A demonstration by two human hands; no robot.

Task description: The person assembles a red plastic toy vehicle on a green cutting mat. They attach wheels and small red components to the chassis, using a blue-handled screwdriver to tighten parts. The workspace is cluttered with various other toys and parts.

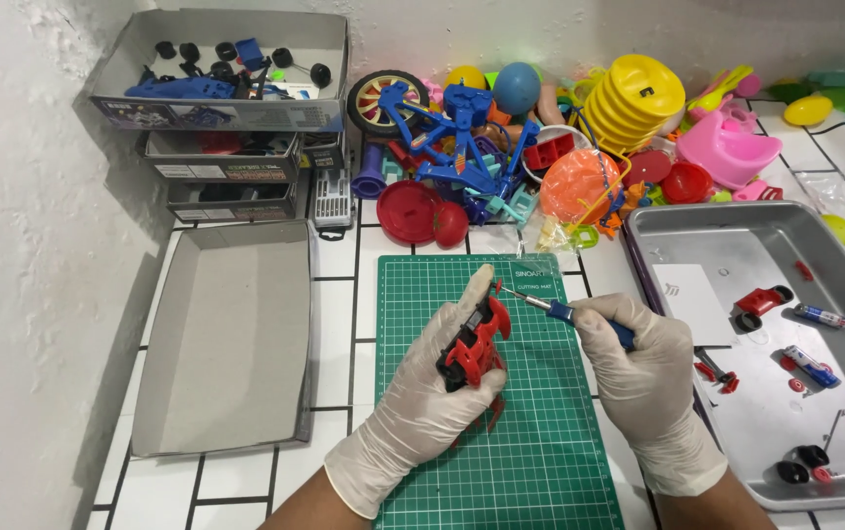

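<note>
My left hand (pixel 422 393), in a pale glove, grips a small red and black toy car body (pixel 474 344) above a green cutting mat (pixel 540 461). My right hand (pixel 643 378), gloved too, holds a blue-handled screwdriver (pixel 565 312). Its thin metal tip points left and touches the toy's upper end. Both hands hover over the middle of the mat.
A metal tray (pixel 737 240) at the right holds small red, blue and black toy parts. An open grey cardboard box (pixel 221 344) lies at the left, with stacked boxes of parts (pixel 221 118) behind it. A heap of colourful plastic toys (pixel 580 128) fills the back.
</note>
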